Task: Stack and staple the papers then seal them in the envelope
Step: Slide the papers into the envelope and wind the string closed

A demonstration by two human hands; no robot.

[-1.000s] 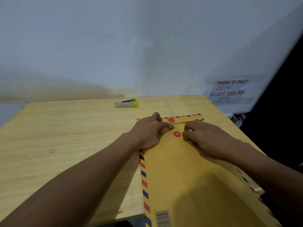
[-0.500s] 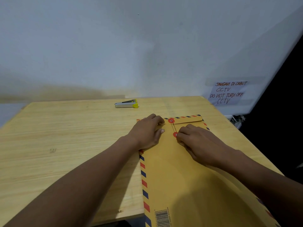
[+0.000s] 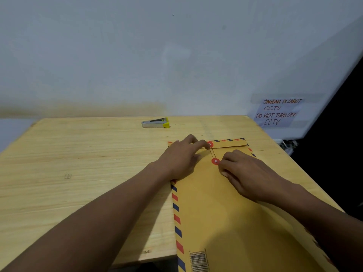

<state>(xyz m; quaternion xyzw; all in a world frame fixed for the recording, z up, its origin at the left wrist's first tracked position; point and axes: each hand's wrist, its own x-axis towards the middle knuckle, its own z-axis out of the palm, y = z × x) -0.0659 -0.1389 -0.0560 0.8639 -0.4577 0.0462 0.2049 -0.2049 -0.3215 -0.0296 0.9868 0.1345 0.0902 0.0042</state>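
Note:
A brown envelope (image 3: 208, 209) with a red and blue striped border lies flat on the wooden table (image 3: 78, 163), and its near end hangs over the front edge. The flap is folded down at the far end. My left hand (image 3: 182, 160) presses on the flap, its fingertips beside the upper red disc (image 3: 210, 144). A thin string (image 3: 213, 153) runs from there to the lower red disc (image 3: 215, 161). With curled fingers, my right hand (image 3: 245, 173) pinches the string right at the lower disc. No papers are visible.
A small silver stapler (image 3: 155, 122) with a yellow tip lies near the table's far edge, away from both hands. A handwritten note (image 3: 278, 112) is taped to the wall at the right. Beyond the table's right edge it is dark.
My right hand has shifted around the lower disc, first covering it, now just to its right. My left fingertips have slid back toward the upper disc. The envelope has stayed put.

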